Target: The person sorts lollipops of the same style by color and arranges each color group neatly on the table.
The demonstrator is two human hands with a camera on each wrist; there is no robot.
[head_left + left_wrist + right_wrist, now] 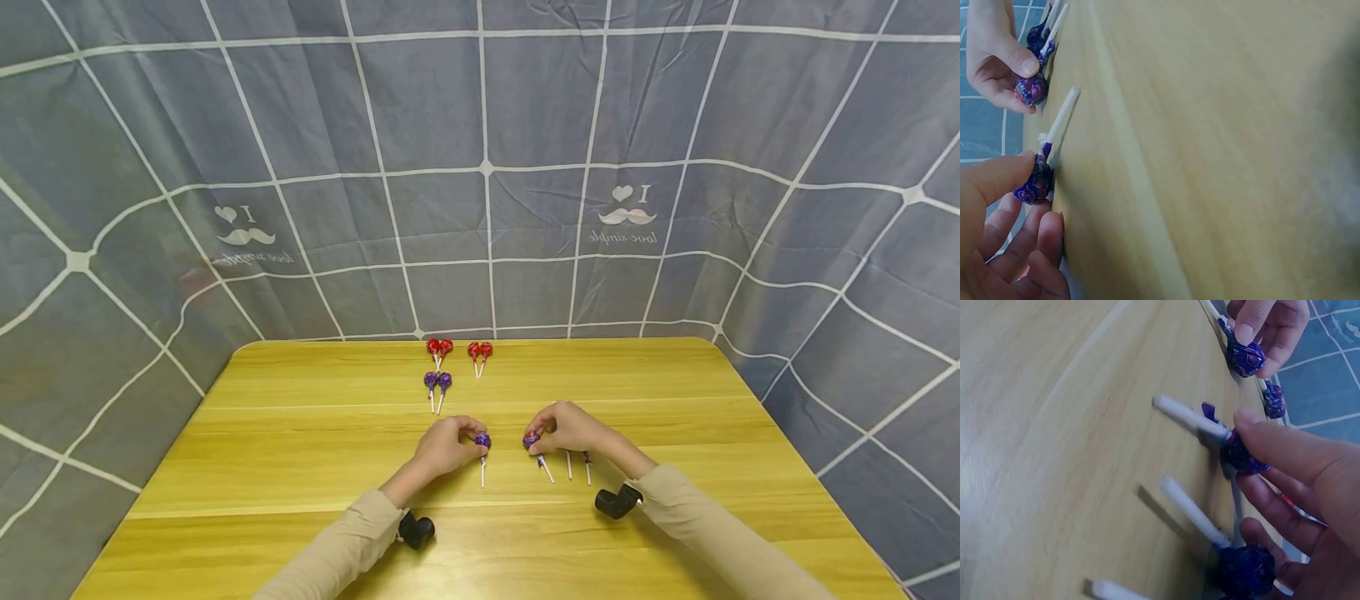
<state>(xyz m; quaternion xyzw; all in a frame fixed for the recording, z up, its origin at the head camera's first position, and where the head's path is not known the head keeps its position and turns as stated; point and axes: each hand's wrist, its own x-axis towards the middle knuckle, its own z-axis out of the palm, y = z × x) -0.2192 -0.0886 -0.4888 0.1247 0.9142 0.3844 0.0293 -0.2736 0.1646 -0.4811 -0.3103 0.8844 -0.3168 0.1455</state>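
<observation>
In the head view my left hand (pixel 444 447) pinches a purple-wrapped lollipop (pixel 482 440) by its head, thumb on the near side, the white stick toward me. The left wrist view shows this lollipop (pixel 1036 181) between thumb and fingertips, close to the tabletop. To its right, my right hand (pixel 576 430) pinches another purple lollipop (pixel 531 440), its stick slanting toward me. The right wrist view shows that lollipop (pixel 1242 454) between thumb and fingers. Beside those fingers lies a further purple lollipop (pixel 1246 570), with one more white stick (pixel 1116 591) near it.
On the wooden table (pixel 300 467), a pair of purple lollipops (pixel 445 381) lies beyond my left hand. Farther back are one red pair (pixel 446 347) and, to its right, another red pair (pixel 486 350). A grey checked cloth (pixel 442 217) hangs behind the table.
</observation>
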